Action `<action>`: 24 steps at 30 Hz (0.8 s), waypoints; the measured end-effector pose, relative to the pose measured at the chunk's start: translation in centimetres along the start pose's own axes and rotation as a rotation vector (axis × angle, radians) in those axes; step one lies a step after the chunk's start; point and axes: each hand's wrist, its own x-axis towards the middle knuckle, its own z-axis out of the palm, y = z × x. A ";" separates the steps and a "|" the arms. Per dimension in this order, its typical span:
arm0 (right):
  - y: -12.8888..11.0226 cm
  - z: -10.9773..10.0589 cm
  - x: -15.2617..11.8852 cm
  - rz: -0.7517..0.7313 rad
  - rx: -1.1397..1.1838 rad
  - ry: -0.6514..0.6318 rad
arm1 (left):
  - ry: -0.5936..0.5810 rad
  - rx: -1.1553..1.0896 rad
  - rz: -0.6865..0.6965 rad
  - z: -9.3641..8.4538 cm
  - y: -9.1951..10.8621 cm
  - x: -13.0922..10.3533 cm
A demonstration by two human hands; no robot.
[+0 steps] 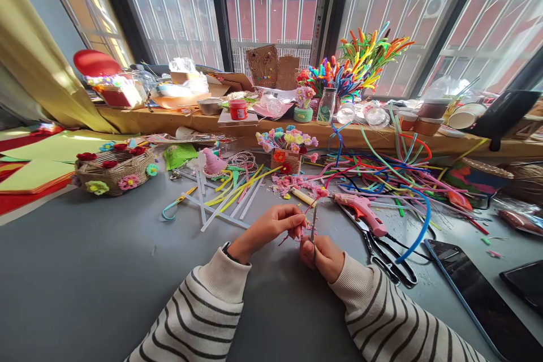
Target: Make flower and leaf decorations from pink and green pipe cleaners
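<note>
At the middle of the grey table, my left hand (275,227) pinches a thin pink pipe cleaner (285,238) between thumb and fingers. Close beside it on the right, my right hand (323,254) is closed around small scissors (314,225), whose blades point up and away. Pink fluffy scraps (292,182) lie just beyond both hands. A pink glue gun (362,210) rests to the right of my right hand, partly over large black-handled scissors (388,257).
Tangled pipe cleaners (382,172) spread across the back right. Clear glue sticks (201,203) lie left of centre, near a woven basket (116,172) with flowers. A small flower box (286,161) stands behind the scraps. A phone (479,294) lies at the right.
</note>
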 end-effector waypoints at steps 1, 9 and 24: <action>0.0 0.0 0.0 -0.021 -0.005 -0.003 | 0.002 0.005 -0.003 0.0 0.0 0.0; -0.5 -0.2 -0.1 -0.018 -0.085 -0.060 | 0.016 0.000 -0.024 0.0 0.0 0.0; -0.1 0.0 0.3 0.031 -0.165 -0.063 | 0.016 -0.002 -0.075 0.1 0.1 0.0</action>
